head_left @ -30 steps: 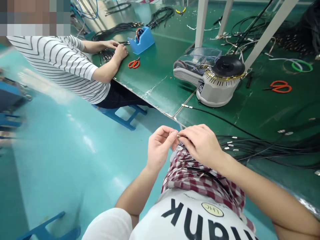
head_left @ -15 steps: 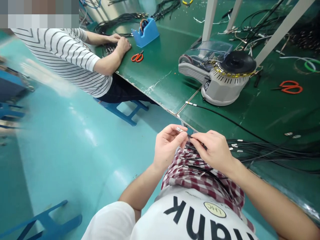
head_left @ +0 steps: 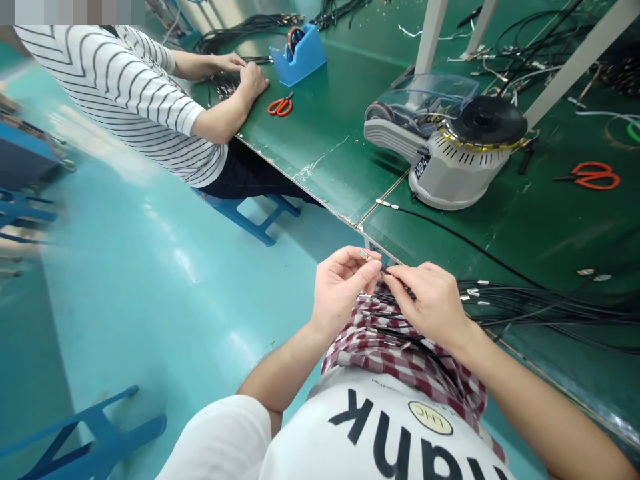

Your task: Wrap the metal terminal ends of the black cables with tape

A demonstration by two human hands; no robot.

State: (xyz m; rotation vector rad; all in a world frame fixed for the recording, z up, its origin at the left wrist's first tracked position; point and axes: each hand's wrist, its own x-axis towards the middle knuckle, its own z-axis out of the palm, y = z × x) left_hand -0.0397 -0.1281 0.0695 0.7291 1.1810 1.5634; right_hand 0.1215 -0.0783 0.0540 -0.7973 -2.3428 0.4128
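Item: your left hand [head_left: 343, 291], fingertips pinched on a small metal cable terminal [head_left: 365, 255]. Item: your right hand [head_left: 431, 305], fingers closed on a thin black cable [head_left: 386, 272] just beside that terminal. Item: a bundle of black cables [head_left: 530, 305] with metal-tipped ends, on the near edge of the green desk [head_left: 320, 143]; its long axis runs sideways from your hands, and your right hand is nearer. More ends lie across the checked cloth [head_left: 395, 350] on your lap. Farther along the desk: a grey automatic tape dispenser [head_left: 445, 150], orange scissors [head_left: 595, 175], and a blue tape dispenser [head_left: 299, 55] holding a roll. A co-worker's hand [head_left: 253, 80] rests at the desk's far side.
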